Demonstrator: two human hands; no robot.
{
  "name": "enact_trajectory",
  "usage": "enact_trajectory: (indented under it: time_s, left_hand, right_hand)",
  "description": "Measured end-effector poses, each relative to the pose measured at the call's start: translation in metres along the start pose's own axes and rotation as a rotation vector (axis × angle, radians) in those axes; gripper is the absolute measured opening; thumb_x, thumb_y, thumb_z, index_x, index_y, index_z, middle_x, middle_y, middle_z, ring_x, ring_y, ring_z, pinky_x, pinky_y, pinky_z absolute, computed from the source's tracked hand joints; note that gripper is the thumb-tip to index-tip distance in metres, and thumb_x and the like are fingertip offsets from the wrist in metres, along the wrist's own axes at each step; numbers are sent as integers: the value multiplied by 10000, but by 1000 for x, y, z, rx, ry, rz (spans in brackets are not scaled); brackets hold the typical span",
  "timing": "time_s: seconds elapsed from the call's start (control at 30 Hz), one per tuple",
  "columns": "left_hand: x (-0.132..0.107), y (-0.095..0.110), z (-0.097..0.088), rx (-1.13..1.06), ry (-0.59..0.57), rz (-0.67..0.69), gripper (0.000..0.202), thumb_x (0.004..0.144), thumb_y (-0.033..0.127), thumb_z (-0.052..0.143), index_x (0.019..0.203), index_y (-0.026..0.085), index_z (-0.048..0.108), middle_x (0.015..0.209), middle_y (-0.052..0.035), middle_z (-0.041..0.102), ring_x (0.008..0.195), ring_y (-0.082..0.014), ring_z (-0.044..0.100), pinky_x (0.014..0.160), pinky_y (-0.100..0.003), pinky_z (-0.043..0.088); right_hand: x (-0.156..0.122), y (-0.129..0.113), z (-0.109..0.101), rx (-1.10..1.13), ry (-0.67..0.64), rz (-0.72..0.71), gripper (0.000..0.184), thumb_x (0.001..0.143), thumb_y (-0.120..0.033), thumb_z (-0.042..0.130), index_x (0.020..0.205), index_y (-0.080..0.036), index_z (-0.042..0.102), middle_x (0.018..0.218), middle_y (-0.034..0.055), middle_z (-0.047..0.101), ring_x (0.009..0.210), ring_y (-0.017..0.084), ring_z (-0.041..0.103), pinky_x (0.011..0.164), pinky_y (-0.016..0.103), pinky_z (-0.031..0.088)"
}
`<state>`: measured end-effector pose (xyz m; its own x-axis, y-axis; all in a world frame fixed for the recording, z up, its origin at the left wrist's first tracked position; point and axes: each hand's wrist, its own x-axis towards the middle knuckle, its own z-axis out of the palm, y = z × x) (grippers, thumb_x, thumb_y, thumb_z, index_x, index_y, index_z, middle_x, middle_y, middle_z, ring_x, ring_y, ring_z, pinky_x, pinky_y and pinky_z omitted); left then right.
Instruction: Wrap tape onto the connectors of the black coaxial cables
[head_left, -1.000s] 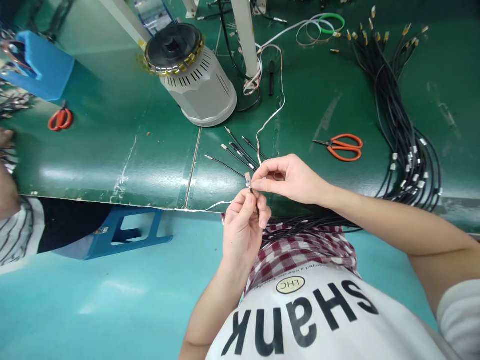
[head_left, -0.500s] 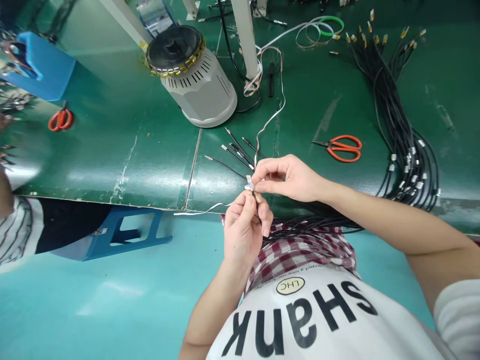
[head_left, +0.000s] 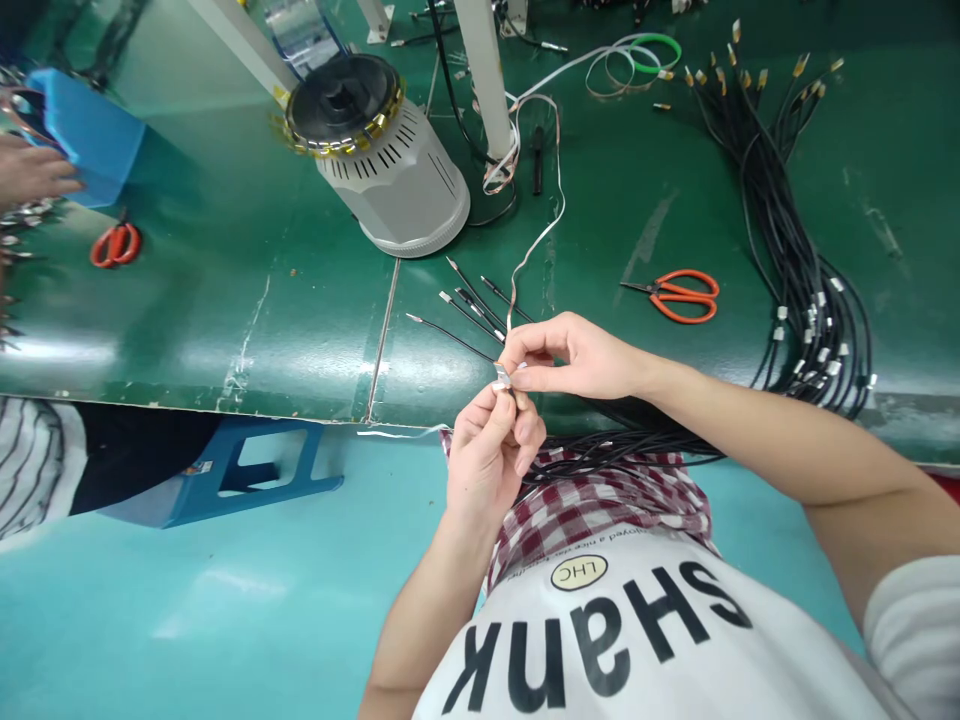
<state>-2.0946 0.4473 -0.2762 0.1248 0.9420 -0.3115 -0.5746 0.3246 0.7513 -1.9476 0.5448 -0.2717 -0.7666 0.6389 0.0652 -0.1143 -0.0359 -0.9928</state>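
Note:
At the table's front edge my left hand (head_left: 487, 450) is closed, thumb and fingers pinching a black cable mostly hidden by the fingers. Just above it, my right hand (head_left: 581, 355) pinches a small white label (head_left: 502, 375) at the cable, its fingertips nearly touching the left thumb. A thin white-and-copper strip (head_left: 541, 235) runs from the post down to the right fingertips; whether they grip it too I cannot tell. Several black cable ends (head_left: 472, 312) fan out on the table beyond my hands. More black cables (head_left: 622, 447) lie across my lap.
Orange-handled scissors (head_left: 684, 296) lie right of my hands, beside a large cable bundle (head_left: 780, 220). A grey machine with a black top (head_left: 405, 170) and a white post (head_left: 486, 90) stand ahead. Left are a blue bin (head_left: 112, 150), other scissors (head_left: 115, 245) and a co-worker's hand (head_left: 34, 172).
My right fingers have closed in on the white label, which now sits lower and flatter against the cable. A co-worker's hand has come into view by the blue bin.

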Motion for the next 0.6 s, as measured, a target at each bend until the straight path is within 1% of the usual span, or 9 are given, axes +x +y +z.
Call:
enact_trajectory:
  time_s: [0.07, 0.1, 0.17, 0.23, 0.33, 0.4, 0.47, 0.53, 0.6]
  left_hand:
    - [1, -1, -2, 4, -12, -7, 264, 926, 374, 630, 804, 148, 570, 583, 47, 480, 362, -18, 345, 444, -203, 277]
    - [2, -1, -3, 0, -15, -10, 258, 925, 371, 630, 809, 149, 568, 588, 47, 482, 364, -17, 340, 449, -204, 278]
    - [3, -1, -4, -12, -10, -20, 232, 921, 355, 634, 827, 155, 562, 614, 44, 492, 377, -14, 330, 464, -204, 285]
    - [4, 0, -5, -33, -3, -27, 180, 922, 327, 631, 873, 167, 566, 637, 47, 493, 392, -13, 314, 474, -201, 280]
    - [5, 2, -5, -55, 3, -17, 150, 926, 286, 621, 1038, 187, 602, 636, 53, 473, 412, -22, 290, 474, -198, 254]
    - [5, 3, -4, -63, 21, -5, 248, 930, 307, 615, 1146, 183, 617, 626, 54, 449, 424, -32, 280, 465, -200, 238]
    - [6, 6, -4, -72, 52, 5, 303, 947, 349, 593, 1182, 163, 635, 607, 60, 407, 429, -39, 262, 455, -204, 230]
    - [7, 10, -5, -79, 81, 7, 308, 961, 367, 571, 1161, 150, 661, 597, 67, 375, 428, -37, 245, 445, -203, 224]
    - [9, 15, -9, -79, 117, 10, 270, 939, 355, 611, 1085, 145, 696, 626, 51, 407, 463, -42, 311, 460, -195, 269]
  right_hand:
    - [1, 3, -1, 107, -49, 59, 129, 861, -222, 673, 921, -107, 674, 814, 17, 663, 754, 115, 598, 722, 251, 469]
    - [1, 5, -2, 152, -32, 80, 146, 854, -237, 687, 920, -107, 679, 814, 15, 665, 760, 113, 601, 734, 251, 471]
    - [2, 7, -6, 207, 96, 116, 171, 833, -263, 722, 906, -112, 692, 803, 5, 659, 734, 94, 582, 705, 227, 458]
    - [1, 4, -15, 225, 289, 167, 181, 813, -276, 748, 888, -117, 704, 752, -16, 621, 648, 60, 515, 603, 186, 406]
    - [-2, -4, -36, 239, 467, 266, 175, 797, -259, 765, 884, -118, 710, 721, -24, 570, 590, 39, 455, 525, 160, 350]
    - [-3, -8, -57, 223, 530, 313, 164, 798, -254, 766, 874, -125, 700, 745, -7, 581, 608, 44, 486, 536, 158, 377]
    - [1, -11, -84, 144, 628, 335, 140, 820, -249, 745, 870, -136, 680, 769, 12, 603, 618, 56, 522, 550, 168, 410]
    - [14, -14, -119, 20, 747, 326, 90, 853, -216, 699, 884, -144, 657, 776, 28, 620, 611, 68, 546, 557, 182, 435]
    - [35, -23, -160, -108, 860, 292, 36, 875, -167, 650, 898, -146, 632, 750, 33, 619, 589, 77, 551, 560, 197, 451]
